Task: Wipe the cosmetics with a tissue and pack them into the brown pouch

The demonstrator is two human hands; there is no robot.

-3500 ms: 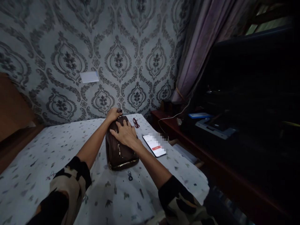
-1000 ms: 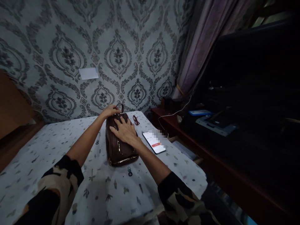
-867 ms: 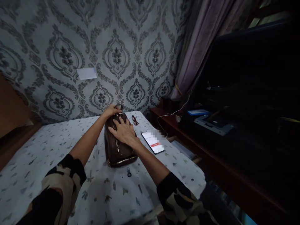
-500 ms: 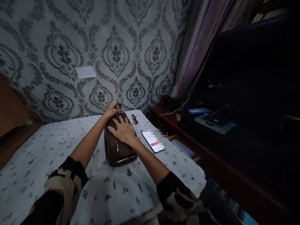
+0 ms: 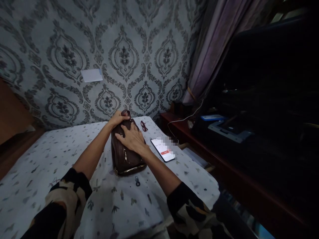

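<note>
A dark brown leather bag (image 5: 119, 152) with gold zips lies on the white patterned cloth. At its far end, my left hand (image 5: 117, 119) is closed around the bag's top handle (image 5: 126, 114). My right hand (image 5: 133, 137) rests flat on the bag's upper side with its fingers spread. Close to the bag's near edge lies a small dark ring-shaped item (image 5: 137, 181). A phone (image 5: 161, 151) with a lit screen sits to the right of my right hand, and dark-framed glasses (image 5: 144, 126) lie beyond it.
The cloth-covered table (image 5: 74, 142) meets a wallpapered wall (image 5: 139, 49) at the back. To the right stands a dark red desk (image 5: 179, 124) with a white cable (image 5: 185, 119) and a blue-edged object (image 5: 213, 118). A brown wooden panel (image 5: 12, 116) is at the left.
The right hand's fingers have shifted slightly on the bag and look a little closer together. The left hand keeps its hold on the handle. The view has moved very slightly.
</note>
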